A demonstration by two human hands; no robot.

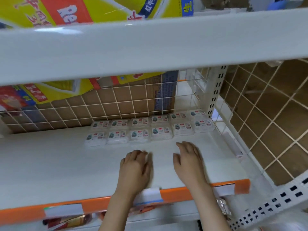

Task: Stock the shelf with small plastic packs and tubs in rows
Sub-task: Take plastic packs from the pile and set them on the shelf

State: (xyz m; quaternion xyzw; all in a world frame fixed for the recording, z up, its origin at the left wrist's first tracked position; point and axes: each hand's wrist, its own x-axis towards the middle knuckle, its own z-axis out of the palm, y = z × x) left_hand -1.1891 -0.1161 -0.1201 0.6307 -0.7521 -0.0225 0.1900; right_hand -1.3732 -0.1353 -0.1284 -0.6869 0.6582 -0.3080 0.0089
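Head view: packs [150, 129] lie flat, rows running left-right; hands [162, 165] apart, empty.

Both hands are hovering low over the white shelf [50, 164] at lower centre, left hand [135, 169] and right hand [189, 162] holding nothing; 12 packs [150, 129] are sitting in 2 rows behind them.

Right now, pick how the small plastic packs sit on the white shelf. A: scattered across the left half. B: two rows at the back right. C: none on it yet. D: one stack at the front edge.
B: the small plastic packs lie flat in two rows of six against the wire grid, toward the right end of the white shelf.
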